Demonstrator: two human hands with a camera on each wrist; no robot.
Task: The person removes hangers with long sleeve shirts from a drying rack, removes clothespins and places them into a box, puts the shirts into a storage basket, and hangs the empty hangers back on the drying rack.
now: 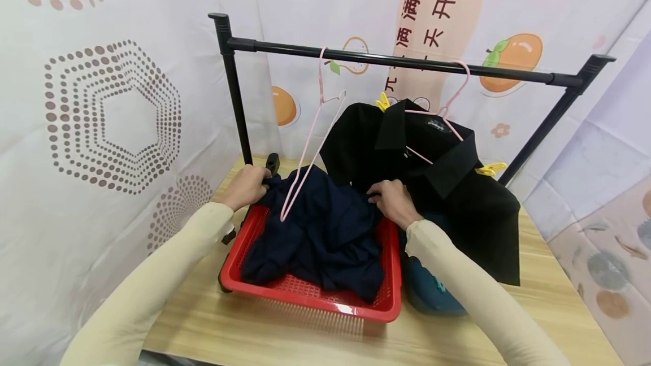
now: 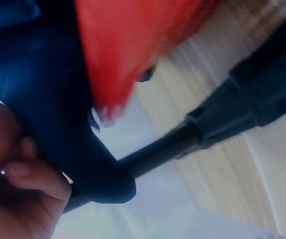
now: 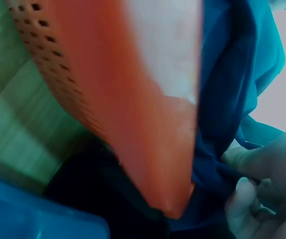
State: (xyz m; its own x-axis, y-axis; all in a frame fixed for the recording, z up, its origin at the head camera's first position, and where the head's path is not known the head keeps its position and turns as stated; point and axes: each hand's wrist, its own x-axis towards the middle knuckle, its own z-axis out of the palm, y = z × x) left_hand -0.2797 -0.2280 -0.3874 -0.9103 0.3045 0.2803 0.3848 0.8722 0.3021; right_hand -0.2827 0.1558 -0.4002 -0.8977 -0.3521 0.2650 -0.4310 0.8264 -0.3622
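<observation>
A dark navy cloth garment point(image 1: 325, 230) lies bunched in a red plastic basket point(image 1: 310, 301). At its back left corner my left hand point(image 1: 246, 185) grips a fold of the cloth, and the left wrist view shows the curled fingers point(image 2: 43, 179) beside the navy fabric point(image 2: 58, 119). My right hand point(image 1: 394, 202) pinches the garment by the basket's right back side; in the right wrist view thumb and fingertips point(image 3: 245, 194) close on the cloth. A pink hanger point(image 1: 321, 86) hangs from the rod in front of the garment, its lower end overlapping the cloth.
A black rack with a crossbar point(image 1: 376, 60) stands on the wooden table point(image 1: 244, 326). On its right hangs a black collared shirt point(image 1: 488, 230) on another pink hanger point(image 1: 458, 92), with yellow clips point(image 1: 490, 169) at the shoulders. A blue container point(image 1: 432, 292) sits under the shirt.
</observation>
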